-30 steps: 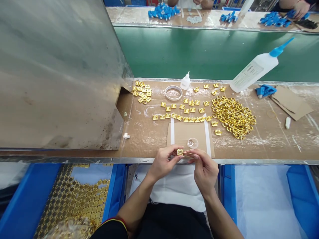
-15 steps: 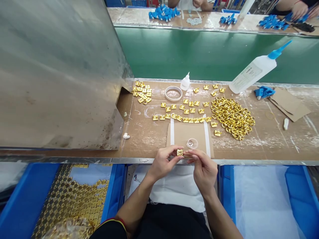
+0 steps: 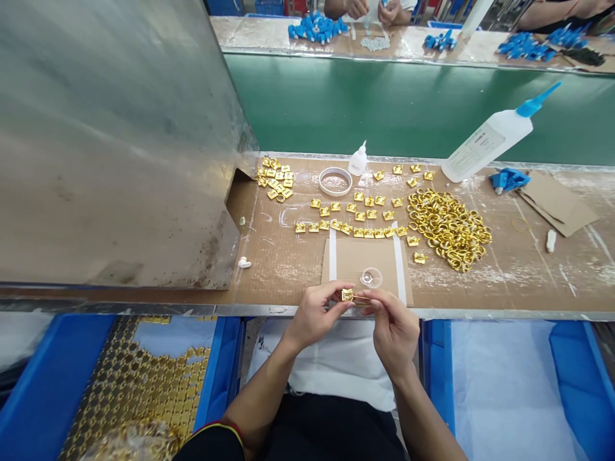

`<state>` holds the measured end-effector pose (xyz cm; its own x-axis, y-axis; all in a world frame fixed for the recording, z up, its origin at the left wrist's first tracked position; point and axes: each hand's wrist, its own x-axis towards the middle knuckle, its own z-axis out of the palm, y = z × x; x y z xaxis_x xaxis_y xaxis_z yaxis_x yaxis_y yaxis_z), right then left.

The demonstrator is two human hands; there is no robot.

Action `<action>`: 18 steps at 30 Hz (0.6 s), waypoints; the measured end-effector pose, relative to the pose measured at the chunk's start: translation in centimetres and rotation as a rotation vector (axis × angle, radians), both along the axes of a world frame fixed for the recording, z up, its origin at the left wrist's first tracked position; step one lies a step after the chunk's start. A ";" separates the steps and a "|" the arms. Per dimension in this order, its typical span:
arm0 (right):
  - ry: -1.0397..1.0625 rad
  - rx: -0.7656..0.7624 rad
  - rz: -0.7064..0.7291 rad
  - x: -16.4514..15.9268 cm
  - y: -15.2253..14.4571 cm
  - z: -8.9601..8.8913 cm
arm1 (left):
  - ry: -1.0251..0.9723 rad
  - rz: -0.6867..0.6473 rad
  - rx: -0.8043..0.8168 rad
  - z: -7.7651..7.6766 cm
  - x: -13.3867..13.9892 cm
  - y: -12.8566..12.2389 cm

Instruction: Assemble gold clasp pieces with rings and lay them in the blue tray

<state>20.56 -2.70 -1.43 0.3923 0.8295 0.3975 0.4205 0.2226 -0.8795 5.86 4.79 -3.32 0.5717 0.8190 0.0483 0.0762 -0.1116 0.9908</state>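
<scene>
Just your side of the clear cup (image 3: 377, 278), your left hand (image 3: 312, 315) pinches the gold piece (image 3: 347, 294); your right hand (image 3: 396, 328) holds a thin stick (image 3: 362, 297) to it; likely light, stiff, slick; grip by opposite edges

Green strip (image 3: 384, 105) between two brown-topped workbenches (image 3: 278, 282)

The left hand (image 3: 312, 315) hides one side of its gold-coloured piece (image 3: 347, 294); the tip of the right hand's (image 3: 396, 328) thin stick (image 3: 361, 297) is indistinct (too small). Beyond both, the top edge crops a co-worker (image 3: 391, 13).
</scene>
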 end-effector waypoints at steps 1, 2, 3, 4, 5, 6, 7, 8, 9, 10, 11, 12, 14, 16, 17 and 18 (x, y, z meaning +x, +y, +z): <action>0.002 0.001 -0.001 0.0 0.0 0.0 | -0.002 0.001 -0.002 0.0 0.0 0.0; 0.004 0.001 0.000 0.0 0.0 -0.1 | -0.003 0.001 -0.002 0.0 0.0 0.0; 0.006 0.001 0.001 0.0 0.0 -0.1 | -0.003 0.001 -0.003 0.0 0.0 0.0; 0.007 0.004 0.002 0.0 0.0 -0.2 | -0.003 0.002 -0.003 0.0 0.0 0.0; 0.008 0.006 0.002 0.0 0.0 -0.2 | -0.001 0.003 -0.004 0.0 0.0 0.0; 0.009 0.007 0.003 0.0 0.0 -0.2 | 0.001 0.004 -0.003 0.0 0.0 0.0; 0.009 0.008 0.002 0.0 0.0 -0.2 | 0.003 0.004 -0.005 0.0 0.0 0.0; 0.008 0.008 0.001 0.0 0.0 -0.1 | 0.003 0.002 -0.007 0.0 0.0 0.0; 0.006 0.008 0.001 0.0 0.0 -0.1 | 0.002 0.001 -0.009 0.0 0.0 0.0; 0.003 0.008 0.001 0.0 0.0 -0.1 | 0.000 -0.001 -0.010 -0.1 -0.1 -0.1; 0.000 0.007 0.001 0.0 0.0 -0.1 | -0.002 -0.001 -0.011 -0.1 -0.1 -0.1; -0.004 0.006 0.001 0.0 0.0 -0.1 | -0.001 -0.001 -0.010 -0.1 -0.1 -0.1; -0.009 0.006 -0.002 0.0 0.0 -0.1 | 0.003 0.006 -0.006 -0.1 -0.1 -0.1; -0.012 0.002 -0.006 0.0 -0.1 -0.1 | 0.009 0.010 -0.007 0.0 -0.1 -0.1; -0.012 0.000 -0.008 -0.1 -0.1 -0.1 | 0.011 0.011 -0.009 0.0 -0.1 -0.1; -0.010 -0.002 -0.010 -0.1 -0.1 -0.1 | 0.010 0.012 -0.009 0.1 -0.1 -0.1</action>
